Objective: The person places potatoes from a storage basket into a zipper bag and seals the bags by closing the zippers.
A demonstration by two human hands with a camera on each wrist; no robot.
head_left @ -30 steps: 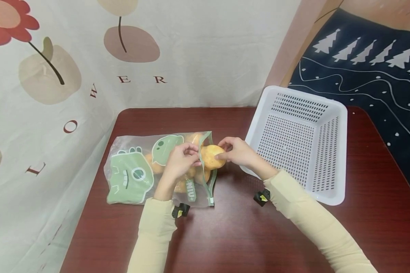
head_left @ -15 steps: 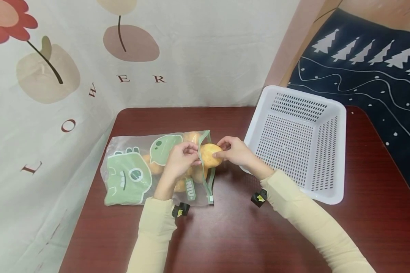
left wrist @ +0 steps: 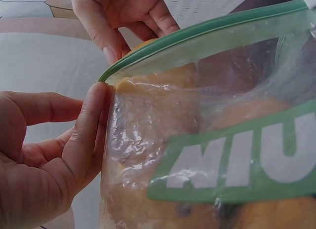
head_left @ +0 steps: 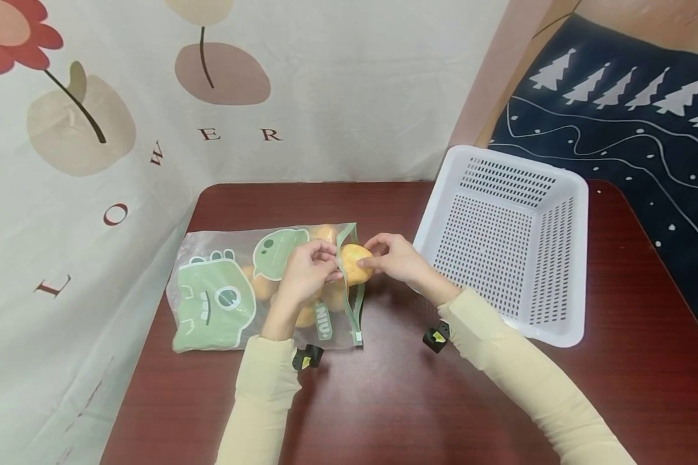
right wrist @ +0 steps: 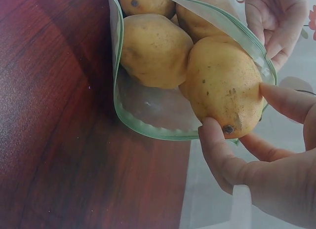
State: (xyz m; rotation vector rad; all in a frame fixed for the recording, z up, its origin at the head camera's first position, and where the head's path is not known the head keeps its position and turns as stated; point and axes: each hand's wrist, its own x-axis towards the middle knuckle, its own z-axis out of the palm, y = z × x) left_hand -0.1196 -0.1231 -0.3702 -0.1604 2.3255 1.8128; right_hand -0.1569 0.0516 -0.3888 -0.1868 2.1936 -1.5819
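A clear zip bag (head_left: 279, 339) with green cartoon prints lies on the table, its mouth facing right. Several yellow mangoes (right wrist: 155, 51) are inside it. My left hand (head_left: 309, 274) pinches the green-edged rim of the bag's mouth between thumb and fingers. With my right hand (head_left: 398, 261) I hold another mango (right wrist: 224, 86) by its outer end, thumb and fingertips spread around it. This mango sits partly within the mouth, its dark stem spot pointing outward. In the left wrist view, the film and green zip strip (left wrist: 207, 26) hide most of it.
A white perforated plastic basket (head_left: 578, 258) stands to the right on the dark red table (head_left: 395, 400). A white slider (head_left: 358, 337) is on the zip strip's near end. Behind the table hangs a pale patterned cloth (head_left: 349, 97).
My right hand has moved left, and the mango in its fingers has gone further into the bag's mouth. My left hand keeps its pinch on the rim.
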